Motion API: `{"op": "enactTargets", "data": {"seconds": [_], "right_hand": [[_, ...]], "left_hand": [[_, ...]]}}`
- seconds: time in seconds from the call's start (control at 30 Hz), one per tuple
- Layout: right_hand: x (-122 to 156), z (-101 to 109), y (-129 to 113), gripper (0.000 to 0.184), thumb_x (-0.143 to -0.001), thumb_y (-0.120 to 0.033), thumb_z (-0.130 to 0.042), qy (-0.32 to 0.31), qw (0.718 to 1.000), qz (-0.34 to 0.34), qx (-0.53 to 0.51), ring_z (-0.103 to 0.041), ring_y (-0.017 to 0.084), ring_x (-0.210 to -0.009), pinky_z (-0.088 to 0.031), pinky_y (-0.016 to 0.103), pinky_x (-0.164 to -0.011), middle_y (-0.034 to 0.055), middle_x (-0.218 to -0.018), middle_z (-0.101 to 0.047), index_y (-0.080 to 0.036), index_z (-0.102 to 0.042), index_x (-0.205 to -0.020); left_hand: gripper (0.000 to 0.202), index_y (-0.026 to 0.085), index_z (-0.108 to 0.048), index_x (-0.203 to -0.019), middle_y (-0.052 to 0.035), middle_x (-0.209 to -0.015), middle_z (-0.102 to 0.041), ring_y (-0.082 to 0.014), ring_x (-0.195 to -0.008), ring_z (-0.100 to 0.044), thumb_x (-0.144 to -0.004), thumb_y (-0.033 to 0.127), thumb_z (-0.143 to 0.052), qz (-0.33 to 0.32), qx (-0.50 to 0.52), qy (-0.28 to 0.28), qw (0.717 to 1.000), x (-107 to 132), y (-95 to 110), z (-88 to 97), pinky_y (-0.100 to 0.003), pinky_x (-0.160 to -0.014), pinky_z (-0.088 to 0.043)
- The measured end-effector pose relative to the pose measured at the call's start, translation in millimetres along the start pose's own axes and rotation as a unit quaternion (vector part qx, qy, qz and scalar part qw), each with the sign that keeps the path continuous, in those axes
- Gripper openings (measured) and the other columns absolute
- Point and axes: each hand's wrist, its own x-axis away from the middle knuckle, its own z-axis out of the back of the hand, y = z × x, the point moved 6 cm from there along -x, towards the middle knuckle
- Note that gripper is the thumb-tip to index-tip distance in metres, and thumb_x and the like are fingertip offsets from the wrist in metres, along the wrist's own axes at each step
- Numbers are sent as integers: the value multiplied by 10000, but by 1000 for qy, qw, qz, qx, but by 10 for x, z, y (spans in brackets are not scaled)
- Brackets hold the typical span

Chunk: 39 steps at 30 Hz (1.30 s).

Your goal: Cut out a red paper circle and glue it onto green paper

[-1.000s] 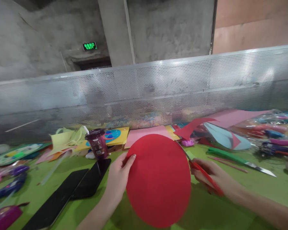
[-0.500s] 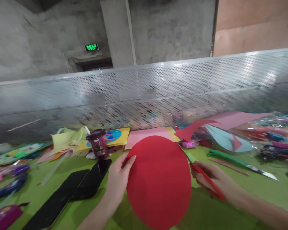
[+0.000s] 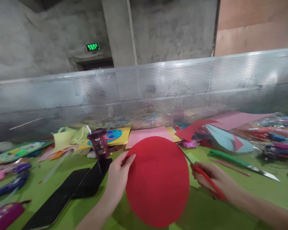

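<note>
A round sheet of red paper (image 3: pixel 158 182) is held up above the green table in the middle of the head view. My left hand (image 3: pixel 121 169) pinches its left edge, thumb on the near face and fingers hidden behind. My right hand (image 3: pixel 210 177) is closed around the red handles of a pair of scissors (image 3: pixel 207 179). The blades point up and to the left, lying along the upper right edge of the paper. Whether the blades are parted cannot be made out.
Two black phones (image 3: pixel 59 198) and a purple cup (image 3: pixel 99 143) with a straw stand left. Green-handled scissors (image 3: pixel 242 163) lie right, beside paper scraps (image 3: pixel 228 137). Pink paper (image 3: pixel 147 133) lies behind, before a perforated metal panel (image 3: pixel 182 86). A magenta tool (image 3: pixel 7 214) sits near left.
The red paper has shifted very slightly left and its right edge sits a little farther from my right hand. Both hands keep their grips; the whole view has moved slightly.
</note>
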Motion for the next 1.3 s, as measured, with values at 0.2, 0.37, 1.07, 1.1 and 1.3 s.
{"op": "enactTargets", "data": {"seconds": [0.2, 0.37, 1.07, 1.1, 1.3], "right_hand": [[-3, 9, -41, 275, -792, -405, -406, 9, 999, 25, 23, -320, 59, -445, -257, 176, -385, -62, -537, -321, -188, -386, -624], [-8, 19, -37, 272, -794, -396, -405, 11, 999, 36, 39, -306, 68, -477, -258, 189, -421, -58, -548, -311, -183, -393, -625], [-3, 14, -69, 330, -777, -451, -412, 20, 994, 50, 91, -318, 88, -484, -255, 205, -437, -49, -530, -310, -194, -351, -580], [-3, 13, -65, 327, -774, -457, -415, 22, 995, 43, 83, -327, 87, -479, -262, 203, -431, -50, -532, -317, -194, -359, -588], [-4, 9, 2, 317, -751, -475, -445, 28, 1000, -6, -5, -333, 61, -413, -292, 179, -369, -70, -506, -316, -194, -367, -627]], "left_hand": [[297, 191, -619, -884, -51, -900, -652, -223, -823, -584, -706, 415, -540, -8, -18, 1, 1000, -18, -8, 10, -316, -718, -434], [308, 182, -619, -882, -56, -895, -655, -228, -819, -585, -708, 420, -532, -17, -24, 0, 1000, -21, 7, 10, -324, -717, -435], [296, 187, -614, -884, -52, -895, -650, -219, -799, -582, -717, 415, -525, -20, -17, -4, 1000, -19, -4, 14, -311, -704, -432], [304, 182, -612, -887, -58, -891, -649, -223, -801, -581, -717, 418, -523, -20, -17, -5, 1000, -17, -2, 10, -316, -703, -434], [340, 167, -602, -878, -81, -925, -638, -244, -825, -577, -703, 448, -527, 2, -12, 14, 1000, -16, -22, 24, -348, -720, -438]]}}
